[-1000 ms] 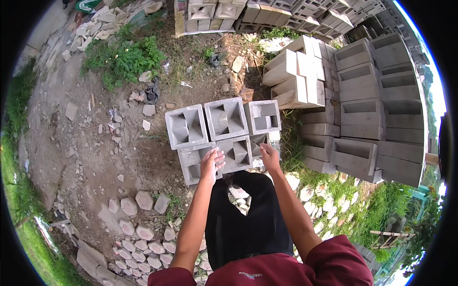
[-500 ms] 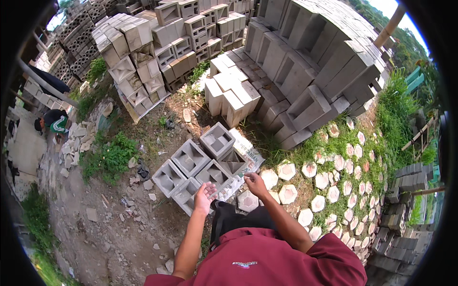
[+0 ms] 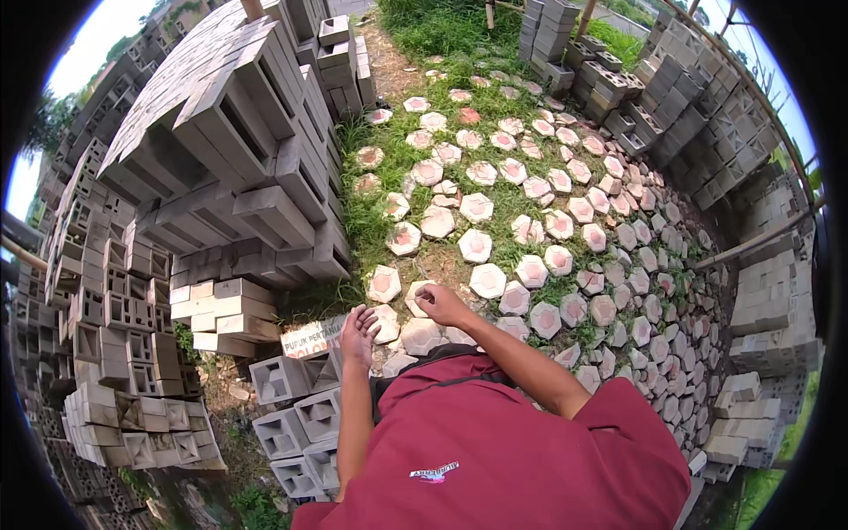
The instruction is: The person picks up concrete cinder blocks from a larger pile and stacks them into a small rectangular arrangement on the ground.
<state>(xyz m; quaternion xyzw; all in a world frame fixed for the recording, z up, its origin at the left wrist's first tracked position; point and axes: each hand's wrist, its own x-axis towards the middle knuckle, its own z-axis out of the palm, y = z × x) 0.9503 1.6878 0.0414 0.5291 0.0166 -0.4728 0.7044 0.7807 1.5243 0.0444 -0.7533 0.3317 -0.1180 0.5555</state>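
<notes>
In front of my body my left hand [image 3: 359, 332] hangs in the air with fingers loosely bent and apart, holding nothing. To its right my right hand [image 3: 439, 305] is curled closed over the paving, with nothing showing in it. Beside my left forearm stands a group of grey concrete blocks [image 3: 280, 380] with hollow, pyramid-like recesses; neither hand appears to touch them. A printed board [image 3: 311, 338] lies at their far edge. Below and beyond my right hand, pale hexagonal pavers [image 3: 477, 208] with pinkish centres lie spread over grass.
A tall stack of long grey concrete blocks [image 3: 265, 132] rises at the left, with a low pile of pale blocks [image 3: 225, 314] at its foot. Hollow blocks [image 3: 132, 428] stand farther left. More block stacks [image 3: 773, 296] and a bamboo pole [image 3: 755, 238] line the right side.
My view has swung to the right, so the recessed blocks now sit at the lower left and the pavers fill the middle. Both hands stay raised in front of me.
</notes>
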